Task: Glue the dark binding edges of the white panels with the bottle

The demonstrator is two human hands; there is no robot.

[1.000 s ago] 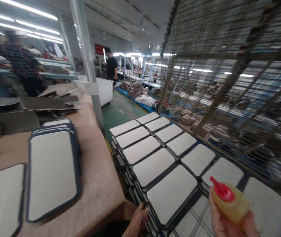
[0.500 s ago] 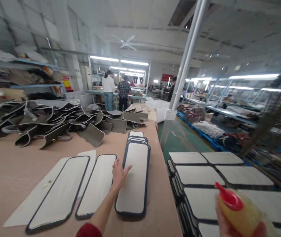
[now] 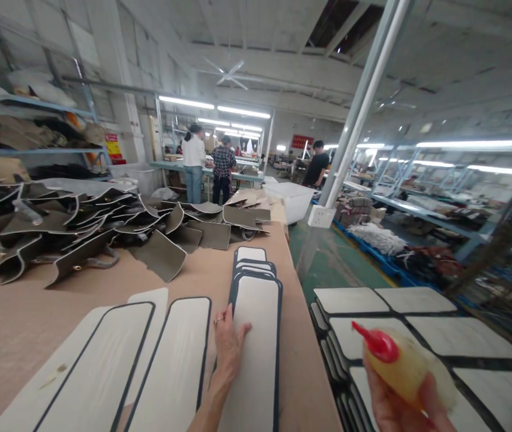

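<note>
My right hand is wrapped round a yellowish squeeze bottle, its red nozzle tilted up and to the left. My left hand grips the left edge of the top dark-edged white panel, thumb over its face and fingers along its side. That panel lies on an overlapping stack near the table's right edge. Two more dark-edged panels, a middle one and a left one, lie flat to the left. Plain pale sheets show beneath the left one.
A heap of grey-brown curved pieces covers the table's far left. Right of the brown table, several stacked panels stand lower down. A metal post with a socket box rises beyond. Three people stand farther back.
The bottle has come up and left within view. My left hand stays at the stack's edge, while the table and panels appear slightly lower as the view shifts.
</note>
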